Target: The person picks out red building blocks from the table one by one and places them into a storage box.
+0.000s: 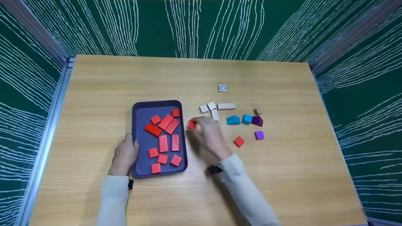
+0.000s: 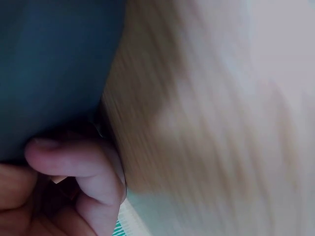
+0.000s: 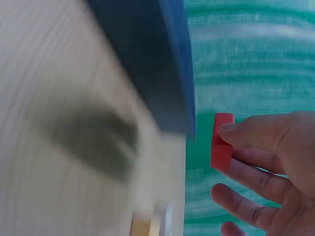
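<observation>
My right hand (image 1: 207,135) pinches a red block (image 1: 191,124) between thumb and fingers, just outside the right rim of a dark blue tray (image 1: 135,119). In the right wrist view the block (image 3: 222,140) is held off the table, near the tray's wall (image 3: 172,64). At the tray's left side, my left hand (image 1: 124,155) grips the rim. The left wrist view shows its curled fingers (image 2: 74,160) against the tray (image 2: 54,64). Inside the tray lie several red blocks (image 1: 163,143), some oblong and some cube-like.
Another red block (image 1: 238,141) lies right of my right hand. Beyond it are blue blocks (image 1: 233,120), purple blocks (image 1: 259,135) and a brown piece (image 1: 257,111). Pale blocks (image 1: 226,106) and a small patterned cube (image 1: 222,88) sit further back. Green panels (image 1: 154,28) surround the wooden table (image 1: 267,81).
</observation>
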Demonstrator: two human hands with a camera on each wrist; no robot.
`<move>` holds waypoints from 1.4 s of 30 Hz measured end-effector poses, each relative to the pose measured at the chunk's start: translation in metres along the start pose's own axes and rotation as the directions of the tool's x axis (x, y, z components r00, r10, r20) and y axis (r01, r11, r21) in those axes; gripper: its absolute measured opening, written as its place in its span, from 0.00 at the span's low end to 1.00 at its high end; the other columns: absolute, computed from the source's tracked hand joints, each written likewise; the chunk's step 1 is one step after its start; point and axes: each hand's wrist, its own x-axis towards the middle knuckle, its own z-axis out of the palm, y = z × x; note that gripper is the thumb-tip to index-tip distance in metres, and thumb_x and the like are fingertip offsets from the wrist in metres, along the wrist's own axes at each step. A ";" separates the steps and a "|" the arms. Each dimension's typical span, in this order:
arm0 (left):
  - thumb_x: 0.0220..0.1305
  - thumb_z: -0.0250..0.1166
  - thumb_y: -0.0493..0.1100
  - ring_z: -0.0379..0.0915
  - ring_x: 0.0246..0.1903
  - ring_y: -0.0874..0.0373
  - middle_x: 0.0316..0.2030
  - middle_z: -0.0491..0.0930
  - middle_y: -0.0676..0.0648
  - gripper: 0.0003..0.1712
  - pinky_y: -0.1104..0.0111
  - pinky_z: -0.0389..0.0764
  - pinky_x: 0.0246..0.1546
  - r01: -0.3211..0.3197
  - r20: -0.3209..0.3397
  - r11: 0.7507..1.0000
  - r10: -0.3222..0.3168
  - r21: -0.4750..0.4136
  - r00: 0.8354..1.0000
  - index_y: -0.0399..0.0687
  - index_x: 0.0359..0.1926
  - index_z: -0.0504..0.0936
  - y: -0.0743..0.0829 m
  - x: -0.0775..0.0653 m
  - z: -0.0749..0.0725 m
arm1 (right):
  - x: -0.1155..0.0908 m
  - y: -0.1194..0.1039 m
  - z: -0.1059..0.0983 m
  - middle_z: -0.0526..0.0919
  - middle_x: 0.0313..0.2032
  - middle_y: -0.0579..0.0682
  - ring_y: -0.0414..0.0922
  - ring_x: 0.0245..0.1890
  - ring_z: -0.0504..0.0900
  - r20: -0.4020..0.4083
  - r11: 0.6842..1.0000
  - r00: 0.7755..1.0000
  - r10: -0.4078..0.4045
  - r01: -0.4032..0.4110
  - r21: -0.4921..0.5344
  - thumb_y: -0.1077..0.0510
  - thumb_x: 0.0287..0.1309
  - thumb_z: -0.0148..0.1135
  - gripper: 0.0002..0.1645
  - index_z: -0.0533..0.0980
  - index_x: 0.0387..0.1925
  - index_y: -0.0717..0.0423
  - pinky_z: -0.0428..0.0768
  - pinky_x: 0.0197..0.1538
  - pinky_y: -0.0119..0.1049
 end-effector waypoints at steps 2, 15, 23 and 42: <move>0.77 0.48 0.42 0.78 0.35 0.38 0.38 0.77 0.30 0.15 0.47 0.76 0.31 0.005 0.010 1.000 -0.005 -0.004 1.000 0.33 0.53 0.64 0.001 0.001 0.000 | 0.010 -0.017 0.008 0.84 0.48 0.53 0.52 0.48 0.78 0.025 1.000 0.999 -0.028 0.028 0.000 0.56 0.62 0.69 0.19 0.80 0.54 0.58 0.72 0.51 0.49; 0.77 0.48 0.42 0.78 0.34 0.40 0.36 0.77 0.32 0.15 0.49 0.76 0.30 -0.014 0.011 1.000 0.014 -0.004 1.000 0.33 0.53 0.65 0.007 0.004 0.003 | 0.036 -0.082 0.055 0.82 0.54 0.48 0.48 0.51 0.75 0.239 0.991 0.967 -0.090 0.112 -0.077 0.48 0.66 0.66 0.23 0.78 0.59 0.51 0.72 0.53 0.50; 0.77 0.49 0.41 0.77 0.32 0.42 0.33 0.77 0.34 0.13 0.50 0.76 0.28 -0.033 0.002 0.999 0.033 0.006 0.999 0.33 0.51 0.66 0.007 0.005 0.003 | 0.034 -0.086 0.072 0.82 0.50 0.47 0.47 0.45 0.75 0.337 0.988 0.938 -0.086 0.125 -0.095 0.49 0.65 0.66 0.21 0.79 0.58 0.49 0.71 0.47 0.45; 0.78 0.47 0.44 0.76 0.33 0.44 0.37 0.77 0.34 0.16 0.53 0.76 0.30 0.044 0.033 0.999 -0.043 -0.020 0.999 0.34 0.55 0.65 0.000 0.003 0.000 | 0.032 -0.079 0.067 0.84 0.47 0.47 0.48 0.44 0.77 0.315 0.989 0.943 -0.104 0.131 -0.065 0.53 0.64 0.66 0.17 0.81 0.53 0.51 0.71 0.46 0.46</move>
